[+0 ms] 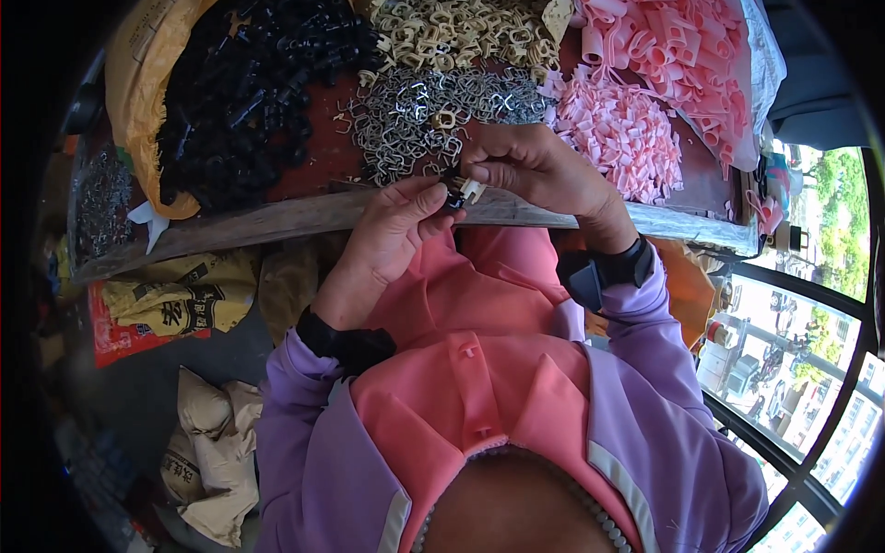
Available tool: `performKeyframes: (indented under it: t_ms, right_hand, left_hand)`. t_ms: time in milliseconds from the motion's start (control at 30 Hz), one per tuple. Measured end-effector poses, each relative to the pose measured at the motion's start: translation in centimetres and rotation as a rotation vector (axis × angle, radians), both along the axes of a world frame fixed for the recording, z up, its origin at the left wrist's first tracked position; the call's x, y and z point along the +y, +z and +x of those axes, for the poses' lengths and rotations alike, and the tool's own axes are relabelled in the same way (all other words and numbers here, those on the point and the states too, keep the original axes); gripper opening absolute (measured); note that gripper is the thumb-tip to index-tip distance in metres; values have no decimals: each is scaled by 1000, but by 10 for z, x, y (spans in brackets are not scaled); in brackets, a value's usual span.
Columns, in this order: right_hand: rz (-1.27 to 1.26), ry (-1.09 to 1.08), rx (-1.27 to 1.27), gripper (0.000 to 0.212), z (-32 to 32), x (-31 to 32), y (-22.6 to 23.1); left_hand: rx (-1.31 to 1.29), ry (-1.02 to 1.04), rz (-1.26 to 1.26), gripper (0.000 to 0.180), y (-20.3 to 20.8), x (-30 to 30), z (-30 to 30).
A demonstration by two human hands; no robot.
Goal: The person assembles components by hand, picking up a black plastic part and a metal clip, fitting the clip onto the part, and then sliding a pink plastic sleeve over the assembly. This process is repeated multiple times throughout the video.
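Observation:
Above the table's near edge, my two hands meet at a small assembly. My left hand (387,230) is closed, its thumb and fingers pinching a small black plastic part (454,197). From the right, my right hand (546,171) is closed with its fingertips on a small cream plastic piece (472,191) that touches the black part. My fingers partly cover both pieces. Just beyond the hands spreads a pile of bent metal clips (396,124), with one cream ring (444,120) on top. More cream plastic rings (461,35) are heaped behind it.
Black plastic parts (244,101) spill from an orange-yellow sack (136,83) at left. Short pink strips (616,134) and larger pink curled pieces (678,46) lie at right. The wooden table edge (304,219) crosses before me. Sacks (217,452) lie on the floor at left.

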State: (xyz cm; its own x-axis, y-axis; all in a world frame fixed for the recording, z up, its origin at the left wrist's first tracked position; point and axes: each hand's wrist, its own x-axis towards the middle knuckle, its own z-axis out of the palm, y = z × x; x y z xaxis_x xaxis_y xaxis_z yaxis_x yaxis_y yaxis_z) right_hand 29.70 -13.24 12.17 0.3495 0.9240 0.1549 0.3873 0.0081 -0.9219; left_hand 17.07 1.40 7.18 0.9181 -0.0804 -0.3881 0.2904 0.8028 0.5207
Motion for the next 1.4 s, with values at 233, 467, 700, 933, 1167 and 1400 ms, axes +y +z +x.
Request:
performKeyframes:
  t_ms: [233,467,700,933,1167,1400]
  right_hand:
    - [13,2,-336,11,-5,8,8]
    - [0,-331,-259,10,-39,-2,-11]
    - [4,-584,-251,13,-51,-4,-20]
    - [-76,-580,64,15,-51,-2,-25]
    - [-64,-599,22,16,-30,-32,-26]
    - [-558,-755,-828,21,6,-70,-62]
  left_hand:
    - [-8,-10,-30,16,2,-3,-2]
    - [47,7,7,16,-3,-7,-10]
    - [17,27,14,16,-1,-14,-8]
    - [33,11,46,15,1,-15,-3]
    - [49,-76,45,16,8,-12,6]
    - [-8,-134,94,20,7,-16,4]
